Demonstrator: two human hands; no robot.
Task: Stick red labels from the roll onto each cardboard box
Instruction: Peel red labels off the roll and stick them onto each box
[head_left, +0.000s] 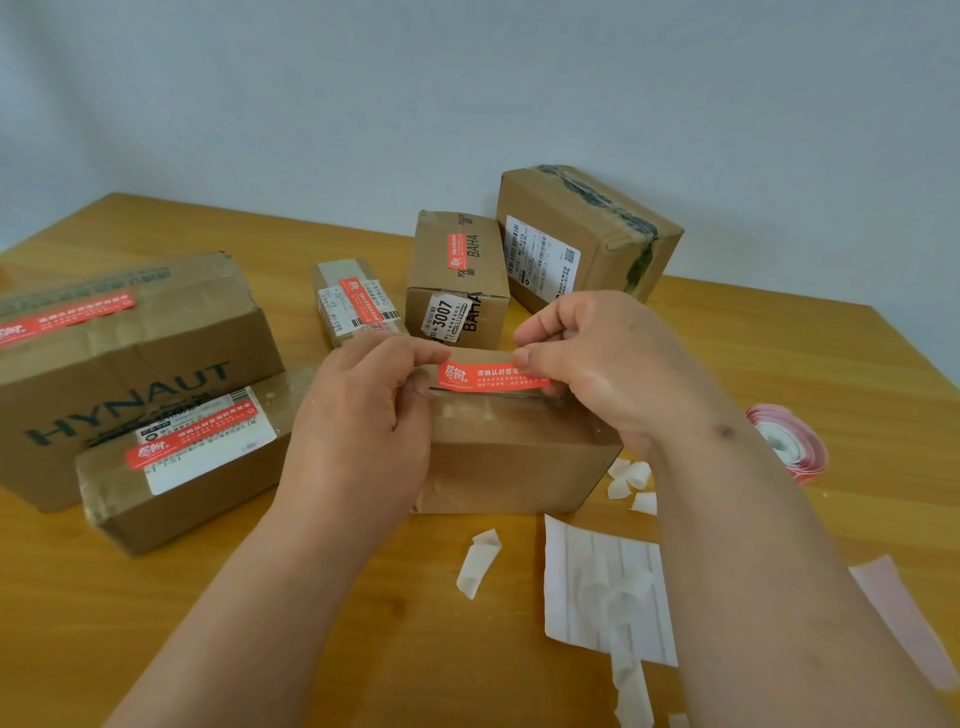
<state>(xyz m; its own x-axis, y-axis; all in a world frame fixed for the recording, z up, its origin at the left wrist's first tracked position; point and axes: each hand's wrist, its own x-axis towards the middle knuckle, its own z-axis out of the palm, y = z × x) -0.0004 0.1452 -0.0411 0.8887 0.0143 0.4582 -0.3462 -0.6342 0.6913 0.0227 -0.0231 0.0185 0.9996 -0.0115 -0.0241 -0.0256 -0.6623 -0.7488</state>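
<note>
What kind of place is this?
Probably a home or small office parcel-packing spot: a plain wooden table against a bare wall, used cardboard boxes with shipping labels, and a roll of red labels.

You have six cardboard boxes (514, 452) on the tabletop (779, 364). Five red labels (488, 375) are in view: four stuck on boxes and one held between your two hands (363, 415). One label roll (789, 441) lies at your right. You have several curled backing scraps (478, 561) and one white backing sheet (582, 577).
</note>
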